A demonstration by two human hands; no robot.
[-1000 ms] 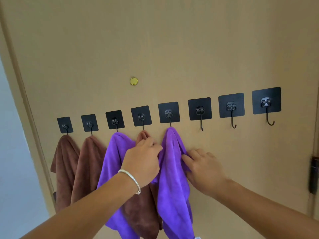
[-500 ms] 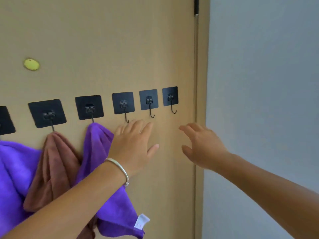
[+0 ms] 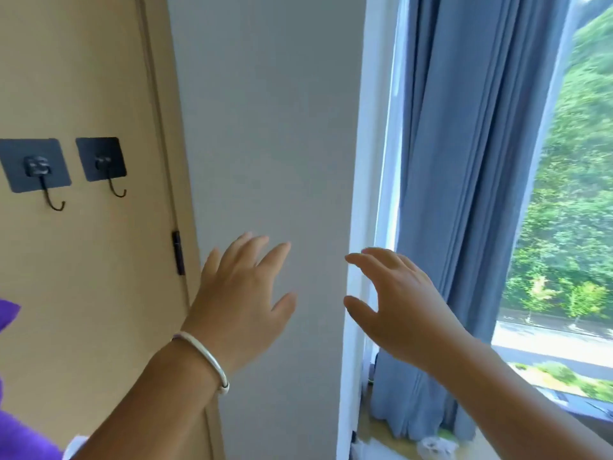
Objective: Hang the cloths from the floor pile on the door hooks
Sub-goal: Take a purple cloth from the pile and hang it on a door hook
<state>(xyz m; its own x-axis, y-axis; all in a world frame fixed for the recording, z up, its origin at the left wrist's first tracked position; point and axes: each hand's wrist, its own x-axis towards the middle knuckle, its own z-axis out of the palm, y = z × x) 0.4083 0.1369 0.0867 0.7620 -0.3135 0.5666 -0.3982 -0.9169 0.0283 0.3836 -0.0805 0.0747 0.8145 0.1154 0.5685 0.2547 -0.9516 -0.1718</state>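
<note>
Two bare door hooks (image 3: 112,187) are seen at nine o'clock, and a corner of purple cloth (image 3: 8,313) at the eight o'clock edge. The floor pile is out of view. The left hand (image 3: 242,300) and right hand (image 3: 398,307) are held empty with fingers spread. One cloth should be fetched by its loop and hung on a bare hook.
</note>
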